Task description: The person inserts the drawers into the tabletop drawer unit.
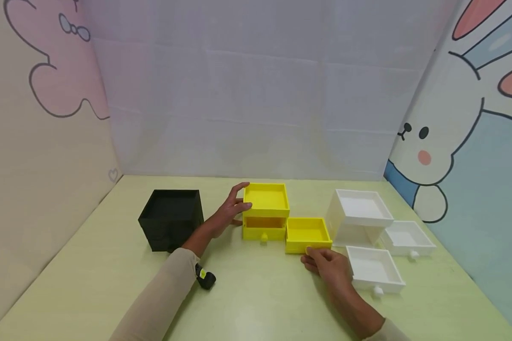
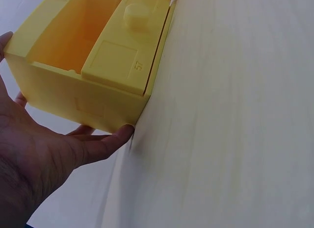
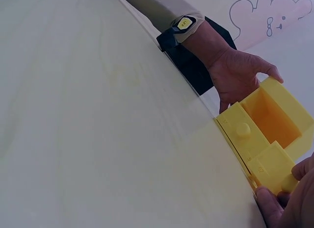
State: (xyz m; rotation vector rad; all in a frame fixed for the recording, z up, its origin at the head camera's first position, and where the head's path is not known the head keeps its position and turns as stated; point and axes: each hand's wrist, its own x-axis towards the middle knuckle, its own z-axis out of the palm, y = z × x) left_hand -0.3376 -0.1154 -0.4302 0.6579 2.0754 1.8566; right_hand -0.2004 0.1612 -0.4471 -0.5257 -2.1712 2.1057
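My left hand (image 1: 227,215) grips the left side of a small yellow drawer cabinet (image 1: 266,212), with fingers spread along its side and top edge. The cabinet's upper slot is a hollow, while a lower drawer (image 1: 251,234) with a round knob sits pushed in. Just right of the cabinet, a loose yellow drawer (image 1: 297,248) stands on the table. My right hand (image 1: 330,271) pinches this drawer's front knob between thumb and fingers. Seen from the right wrist, the drawer's front (image 3: 270,166) is beside the cabinet, its knob partly hidden by my fingers.
A black cabinet (image 1: 170,222) stands to the left, partly behind my left forearm. On the right is a white cabinet (image 1: 362,210) with an open front, and two white drawers (image 1: 398,284) (image 1: 431,246) lie near it. A printed wall borders each side of the table (image 1: 256,303).
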